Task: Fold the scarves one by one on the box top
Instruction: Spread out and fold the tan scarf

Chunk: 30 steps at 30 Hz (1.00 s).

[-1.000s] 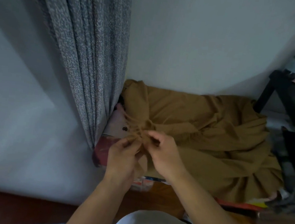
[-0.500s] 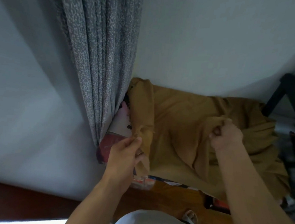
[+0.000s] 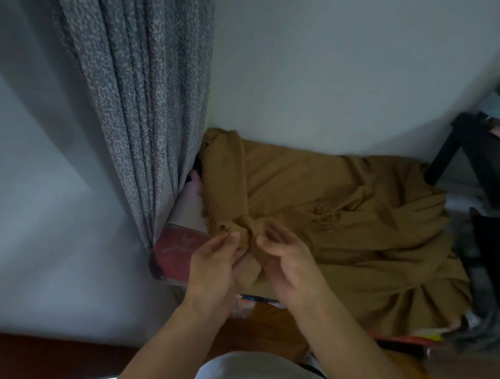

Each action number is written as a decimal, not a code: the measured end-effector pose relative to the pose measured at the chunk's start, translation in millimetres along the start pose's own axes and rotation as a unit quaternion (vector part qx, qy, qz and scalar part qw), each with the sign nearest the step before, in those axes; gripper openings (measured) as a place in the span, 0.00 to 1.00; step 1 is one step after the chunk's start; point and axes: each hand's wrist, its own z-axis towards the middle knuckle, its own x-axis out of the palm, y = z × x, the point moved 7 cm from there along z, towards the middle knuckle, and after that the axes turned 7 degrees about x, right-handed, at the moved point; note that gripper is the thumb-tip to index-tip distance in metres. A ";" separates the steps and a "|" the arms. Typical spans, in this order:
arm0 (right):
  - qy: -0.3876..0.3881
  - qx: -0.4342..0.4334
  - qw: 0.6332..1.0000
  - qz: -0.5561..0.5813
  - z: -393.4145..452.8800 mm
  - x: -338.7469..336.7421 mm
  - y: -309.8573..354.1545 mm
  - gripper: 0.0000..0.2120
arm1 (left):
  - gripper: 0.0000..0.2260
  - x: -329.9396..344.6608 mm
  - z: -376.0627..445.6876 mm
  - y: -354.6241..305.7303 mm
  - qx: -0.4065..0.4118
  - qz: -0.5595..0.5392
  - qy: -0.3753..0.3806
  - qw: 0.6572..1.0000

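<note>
Now, right hand (image 3: pixel 290 262): back from the far bunch, beside left hand (image 3: pixel 215 259).
Grip: both pinch one edge of the brown scarf (image 3: pixel 345 228).
Scarf: rumpled across the box top (image 3: pixel 177 243).
Meaning: probably corners matched, first fold starting.

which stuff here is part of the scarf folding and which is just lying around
In the job:
brown scarf
box
left hand
right hand

Lying about:
grey curtain
black stand
dark clutter at right
</note>
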 end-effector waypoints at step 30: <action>-0.314 -0.003 0.949 -0.013 25.9 -119.2 47.3 0.15 | 0.04 -15.6 5.7 3.6 -0.020 0.028 -0.049 0.998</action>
